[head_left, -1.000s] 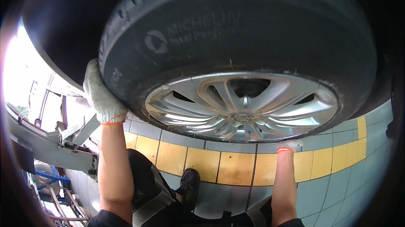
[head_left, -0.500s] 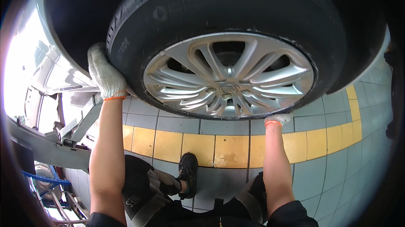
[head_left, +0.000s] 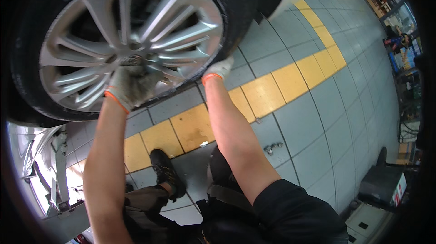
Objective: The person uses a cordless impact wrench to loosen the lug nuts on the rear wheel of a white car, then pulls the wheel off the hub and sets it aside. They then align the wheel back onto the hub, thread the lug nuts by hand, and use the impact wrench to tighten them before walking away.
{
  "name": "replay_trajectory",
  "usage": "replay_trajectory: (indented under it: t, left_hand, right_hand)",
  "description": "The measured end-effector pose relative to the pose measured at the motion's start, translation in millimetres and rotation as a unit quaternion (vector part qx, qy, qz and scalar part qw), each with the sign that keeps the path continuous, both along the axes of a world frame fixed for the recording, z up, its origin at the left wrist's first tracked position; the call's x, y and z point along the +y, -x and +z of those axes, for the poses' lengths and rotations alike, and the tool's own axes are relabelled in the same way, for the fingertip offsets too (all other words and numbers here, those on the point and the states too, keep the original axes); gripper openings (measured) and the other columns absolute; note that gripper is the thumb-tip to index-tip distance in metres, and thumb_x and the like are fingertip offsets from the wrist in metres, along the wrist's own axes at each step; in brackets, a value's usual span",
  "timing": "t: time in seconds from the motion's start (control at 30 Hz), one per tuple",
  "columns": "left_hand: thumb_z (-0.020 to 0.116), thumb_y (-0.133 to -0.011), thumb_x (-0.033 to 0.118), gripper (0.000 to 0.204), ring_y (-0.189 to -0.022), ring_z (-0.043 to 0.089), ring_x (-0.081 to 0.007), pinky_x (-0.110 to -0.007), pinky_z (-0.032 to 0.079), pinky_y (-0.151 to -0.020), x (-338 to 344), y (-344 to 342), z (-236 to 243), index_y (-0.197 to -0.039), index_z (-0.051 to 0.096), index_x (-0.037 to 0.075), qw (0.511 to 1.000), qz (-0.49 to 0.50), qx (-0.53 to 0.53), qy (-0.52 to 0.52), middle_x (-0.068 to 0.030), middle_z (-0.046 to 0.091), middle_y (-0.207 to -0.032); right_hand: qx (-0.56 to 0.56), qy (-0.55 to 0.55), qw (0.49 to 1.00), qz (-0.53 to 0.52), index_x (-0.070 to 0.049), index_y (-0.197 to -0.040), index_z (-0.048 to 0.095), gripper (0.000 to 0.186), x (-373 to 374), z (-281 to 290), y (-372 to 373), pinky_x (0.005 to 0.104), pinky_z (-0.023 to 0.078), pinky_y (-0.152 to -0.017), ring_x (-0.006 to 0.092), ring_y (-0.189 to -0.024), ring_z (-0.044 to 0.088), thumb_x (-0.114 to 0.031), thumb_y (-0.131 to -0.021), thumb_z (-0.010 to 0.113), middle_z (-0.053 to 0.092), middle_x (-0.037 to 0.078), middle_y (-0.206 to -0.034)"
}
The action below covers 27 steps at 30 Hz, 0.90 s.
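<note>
A car wheel with silver multi-spoke rim (head_left: 163, 21) and black tyre (head_left: 240, 17) fills the upper left, raised above the floor. My left hand (head_left: 132, 85), in a pale work glove with an orange cuff, is at the lower spokes just below the centre cap (head_left: 131, 60). Motion blurs its fingers, so I cannot make out anything in them. At the tyre's lower right edge, my right hand (head_left: 220, 68), gloved alike, is curled against the rubber. Its fingertips are partly hidden by the tyre.
Several small metal pieces, likely wheel nuts (head_left: 273, 147), lie on the grey tiles right of my legs. A yellow tile band (head_left: 263, 94) crosses the floor. A metal lift arm (head_left: 59, 167) stands lower left, a dark box (head_left: 383, 185) lower right. Shelving (head_left: 404, 21) lines the far right.
The view has swung right, and the wheel now shows further left. My left hand has left the tyre's left side for the rim's centre. My right hand remains at the tyre's lower right.
</note>
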State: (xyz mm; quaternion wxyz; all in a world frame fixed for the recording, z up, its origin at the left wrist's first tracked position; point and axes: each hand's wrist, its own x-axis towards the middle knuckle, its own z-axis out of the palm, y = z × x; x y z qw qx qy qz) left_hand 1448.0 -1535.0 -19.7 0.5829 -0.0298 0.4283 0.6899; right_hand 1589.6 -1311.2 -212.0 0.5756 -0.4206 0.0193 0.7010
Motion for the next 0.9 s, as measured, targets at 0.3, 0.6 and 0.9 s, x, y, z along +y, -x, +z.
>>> replay_trajectory:
  t: [0.3,0.6,0.9]
  left_hand:
    - [0.046,-0.109,0.008,0.047,-0.123,0.072,-0.0516,-0.053,0.067,-0.105,3.5,8.4,-8.6,-0.147,0.038,-0.019,0.996,0.043,0.025,0.069,-0.0437,0.060,-0.138]
    - [0.049,-0.110,0.013,0.051,-0.118,0.076,-0.0478,-0.047,0.071,-0.100,-8.0,11.5,-3.9,-0.144,0.041,-0.024,0.998,-0.018,0.034,0.058,-0.0435,0.063,-0.135]
    - [0.054,-0.109,0.018,0.058,-0.125,0.074,-0.0435,-0.040,0.071,-0.099,-6.8,-3.2,11.8,-0.152,0.038,-0.018,0.997,-0.059,0.005,0.050,-0.0407,0.060,-0.145]
  right_hand:
    - [-0.661,-0.347,0.556,0.365,-0.003,-0.130,0.071,0.049,-1.8,-54.0,-291.9,0.0452,0.054,-0.106,0.0370,-0.125,0.070,-0.040,-0.098,0.075,0.073,0.020,-0.132]
    - [-0.787,-0.318,0.427,0.312,0.009,-0.154,0.050,0.099,-198.4,-151.4,-480.7,0.0656,0.030,-0.128,0.0527,-0.152,0.043,-0.048,-0.081,0.085,0.047,0.037,-0.162]
    - [-0.737,-0.522,0.355,0.242,-0.012,-0.112,0.075,0.031,-114.2,-174.2,-291.9,0.0567,0.048,-0.108,0.0394,-0.122,0.059,-0.028,-0.086,0.079,0.067,0.010,-0.123]
